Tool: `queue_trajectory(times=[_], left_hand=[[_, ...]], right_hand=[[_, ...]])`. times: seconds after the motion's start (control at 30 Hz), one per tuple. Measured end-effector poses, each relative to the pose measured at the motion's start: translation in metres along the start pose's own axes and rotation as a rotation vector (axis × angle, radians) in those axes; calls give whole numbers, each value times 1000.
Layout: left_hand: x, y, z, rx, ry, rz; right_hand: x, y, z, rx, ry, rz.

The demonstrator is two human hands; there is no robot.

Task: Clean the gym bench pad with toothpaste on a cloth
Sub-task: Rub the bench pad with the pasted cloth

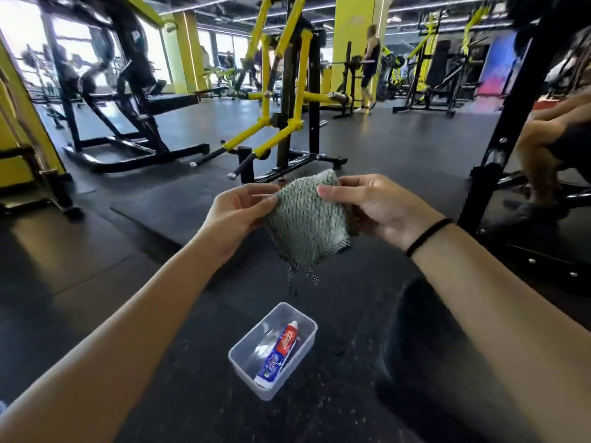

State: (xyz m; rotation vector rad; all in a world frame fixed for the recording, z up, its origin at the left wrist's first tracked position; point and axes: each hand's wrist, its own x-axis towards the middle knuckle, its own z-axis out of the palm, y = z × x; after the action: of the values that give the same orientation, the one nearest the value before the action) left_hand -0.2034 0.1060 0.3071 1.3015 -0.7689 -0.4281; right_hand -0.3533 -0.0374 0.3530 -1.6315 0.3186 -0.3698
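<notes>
I hold a grey-green knitted cloth [307, 223] up in front of me with both hands. My left hand [238, 212] pinches its left edge and my right hand [372, 207] pinches its upper right edge. A dark mesh fringe hangs from the cloth's lower edge. Below it, on the black floor, stands a clear plastic box [243, 359] with a red, white and blue toothpaste tube [279, 353] lying inside. A black rounded pad [425, 356] shows at lower right, partly hidden by my right forearm.
A yellow and black gym machine [281, 100] stands straight ahead, another black machine [121, 100] to the left. A black frame [508, 113] rises at right, with a seated person [556, 135] behind it. Another person [369, 65] walks far back. Black rubber mats cover the floor.
</notes>
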Motion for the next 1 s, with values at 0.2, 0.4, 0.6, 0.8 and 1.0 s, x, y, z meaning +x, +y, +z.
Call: queue_trajectory(times=[0.2,0.4,0.6,0.8,1.0], left_hand=[[7,-59,-64,377,228,123],[-26,-98,-75,150,-24,-256],[-46,-138,-86,121,-15,-267],[-61,-177,-102,48,0,-360],[-77,-203,-108,-188,119,-564]], right_hand=[[58,67,92,89,194,-25],[72,143,140,21,233,52],[62,181,141,16,44,89],[43,230,121,-346,449,-102],[8,269,141,-529,113,-215]])
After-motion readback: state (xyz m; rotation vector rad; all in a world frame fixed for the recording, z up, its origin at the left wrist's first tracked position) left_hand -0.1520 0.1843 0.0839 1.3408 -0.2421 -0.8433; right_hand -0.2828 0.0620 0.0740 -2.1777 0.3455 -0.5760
